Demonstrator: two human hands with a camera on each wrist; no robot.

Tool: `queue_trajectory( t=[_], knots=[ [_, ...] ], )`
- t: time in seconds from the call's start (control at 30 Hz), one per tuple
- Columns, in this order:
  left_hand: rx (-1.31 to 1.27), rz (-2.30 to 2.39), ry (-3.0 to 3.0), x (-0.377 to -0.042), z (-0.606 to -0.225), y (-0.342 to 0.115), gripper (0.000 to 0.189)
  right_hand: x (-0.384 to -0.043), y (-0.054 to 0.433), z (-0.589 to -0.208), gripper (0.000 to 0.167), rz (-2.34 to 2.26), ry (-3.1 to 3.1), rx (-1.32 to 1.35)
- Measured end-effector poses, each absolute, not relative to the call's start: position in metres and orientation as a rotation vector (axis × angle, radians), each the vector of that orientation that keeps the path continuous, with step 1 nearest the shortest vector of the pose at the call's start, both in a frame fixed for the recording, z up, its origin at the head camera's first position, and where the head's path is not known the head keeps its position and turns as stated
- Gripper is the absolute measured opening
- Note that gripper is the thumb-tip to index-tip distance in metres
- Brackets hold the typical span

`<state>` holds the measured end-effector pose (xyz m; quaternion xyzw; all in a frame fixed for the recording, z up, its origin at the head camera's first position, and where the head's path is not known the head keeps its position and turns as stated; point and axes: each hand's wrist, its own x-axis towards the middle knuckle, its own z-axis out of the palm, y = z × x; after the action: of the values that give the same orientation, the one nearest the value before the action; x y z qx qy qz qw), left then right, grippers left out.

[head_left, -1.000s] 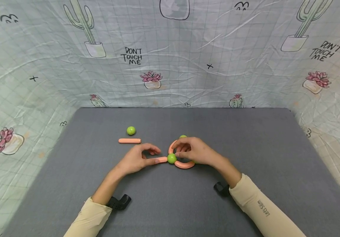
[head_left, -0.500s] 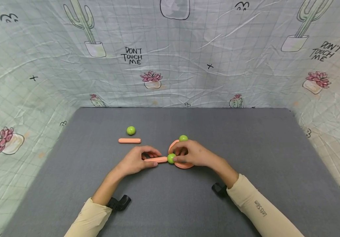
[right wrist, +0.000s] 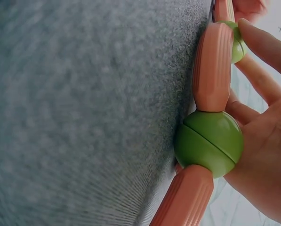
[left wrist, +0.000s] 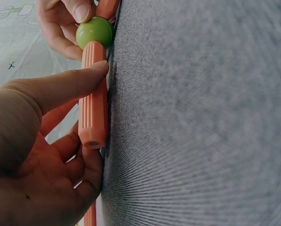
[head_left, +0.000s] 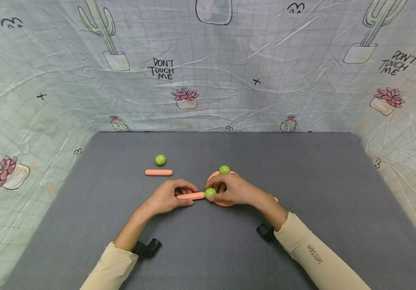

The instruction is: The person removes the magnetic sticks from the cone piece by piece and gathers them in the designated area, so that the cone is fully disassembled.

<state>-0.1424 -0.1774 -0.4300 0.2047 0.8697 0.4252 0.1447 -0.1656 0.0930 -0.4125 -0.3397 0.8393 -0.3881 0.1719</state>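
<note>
My left hand (head_left: 164, 196) holds a straight orange magnetic building stick (head_left: 191, 195), the thumb along one side and the fingers along the other. In the left wrist view, a grey disc shows in the stick's near end, and its far end meets a green ball (left wrist: 95, 32). My right hand (head_left: 237, 189) pinches that ball at the table surface. Curved orange sticks (head_left: 224, 204) run from it, partly hidden under the right hand. A second green ball (head_left: 224, 169) sits on the curve's far side. The right wrist view shows a third ball (right wrist: 208, 144) joining a curved and another orange stick (right wrist: 185, 200).
A loose straight orange stick (head_left: 159, 172) lies beyond the left hand, with a loose green ball (head_left: 160, 160) just behind it. The grey table (head_left: 208, 249) ends at a patterned cloth backdrop (head_left: 215, 100). Black cameras sit at both wrists.
My right hand has shifted left and its thumb has come onto the middle green ball, uncovering the far ball. My left thumb has slid to the near side of the straight stick.
</note>
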Motion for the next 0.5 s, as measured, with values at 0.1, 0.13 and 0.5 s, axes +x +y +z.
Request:
queue_trajectory(
  t=[0.1, 0.13, 0.5],
  knots=[
    [0.566, 1.225, 2.504, -0.1421, -0.4311, -0.177, 0.03, -0.1653, 0.0922, -0.4136, 0.026, -1.084, 2.399, -0.962],
    [0.56, 1.224, 2.504, -0.142, -0.4314, -0.177, 0.03, -0.1652, 0.0921, -0.4137, 0.026, -1.079, 2.402, -0.96],
    [0.567, 1.231, 2.494, -0.1445, -0.433, -0.1808, 0.028, -0.167, 0.0926, -0.4142, 0.029, -1.064, 2.379, -0.945]
  ],
)
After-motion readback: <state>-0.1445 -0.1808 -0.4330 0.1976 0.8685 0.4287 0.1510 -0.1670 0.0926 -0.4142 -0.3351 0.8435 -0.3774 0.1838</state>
